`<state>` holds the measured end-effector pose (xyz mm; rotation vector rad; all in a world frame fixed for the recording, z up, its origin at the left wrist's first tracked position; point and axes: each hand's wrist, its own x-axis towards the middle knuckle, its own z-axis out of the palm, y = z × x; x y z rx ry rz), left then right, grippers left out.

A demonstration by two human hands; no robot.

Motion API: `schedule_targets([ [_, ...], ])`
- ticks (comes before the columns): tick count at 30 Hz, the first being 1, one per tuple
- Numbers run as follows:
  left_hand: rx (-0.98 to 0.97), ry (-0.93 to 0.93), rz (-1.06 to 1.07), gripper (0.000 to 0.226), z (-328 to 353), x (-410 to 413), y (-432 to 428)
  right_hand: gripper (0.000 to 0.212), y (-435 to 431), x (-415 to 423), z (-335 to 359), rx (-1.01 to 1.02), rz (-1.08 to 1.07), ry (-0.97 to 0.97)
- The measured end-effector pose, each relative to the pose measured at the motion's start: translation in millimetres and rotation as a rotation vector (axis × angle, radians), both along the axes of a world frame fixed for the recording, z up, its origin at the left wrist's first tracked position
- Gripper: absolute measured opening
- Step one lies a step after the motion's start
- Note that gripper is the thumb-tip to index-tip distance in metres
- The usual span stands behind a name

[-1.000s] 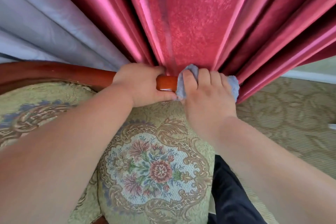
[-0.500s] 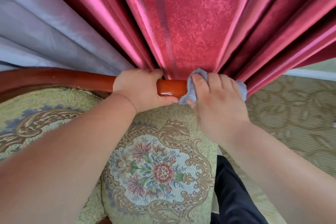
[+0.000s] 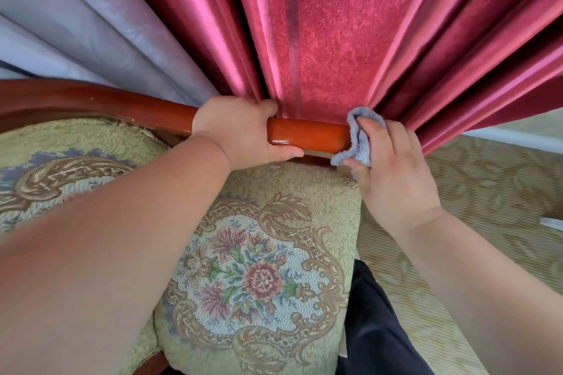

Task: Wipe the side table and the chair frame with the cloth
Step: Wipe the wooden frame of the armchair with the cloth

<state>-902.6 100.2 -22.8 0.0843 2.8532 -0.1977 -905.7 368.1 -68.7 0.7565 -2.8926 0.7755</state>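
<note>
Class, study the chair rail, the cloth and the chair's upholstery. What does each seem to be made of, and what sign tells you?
The chair rail seems wood under glossy reddish-brown varnish: a bright highlight sits on it. The cloth looks a soft grey-blue fabric, perhaps microfibre: fuzzy surface, limp folds. The upholstery is woven, tapestry-like, matt: thread texture shows in its floral pattern.

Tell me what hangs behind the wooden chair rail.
Behind the chair rail hang a red curtain and, further left, a pale grey curtain. The rail, the left hand and the cloth in the right hand hide the curtains' lower edges.
</note>
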Motion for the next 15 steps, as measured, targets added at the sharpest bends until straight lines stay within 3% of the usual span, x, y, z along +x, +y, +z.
schedule_targets([
  [4, 0.014, -0.031, 0.049, 0.088, 8, 2, 2, 0.069, 5, 10, 6, 0.057, -0.019, -0.066],
  [8, 0.031, -0.04, 0.186, 0.093, 17, 25, 12, 0.087, 9, 15, 27, 0.337, -0.11, -0.305],
  [11, 0.083, -0.03, 0.236, 0.095, 23, 66, 25, 0.062, 4, 24, 54, 0.263, -0.23, -0.602],
  [13, 0.15, -0.08, 0.25, 0.091, 32, 102, 29, 0.051, -8, 42, 77, 0.448, -0.217, -0.765],
  [15, 0.174, -0.144, 0.251, 0.082, 41, 140, 28, 0.047, -10, 54, 78, 0.581, -0.184, -0.737],
])
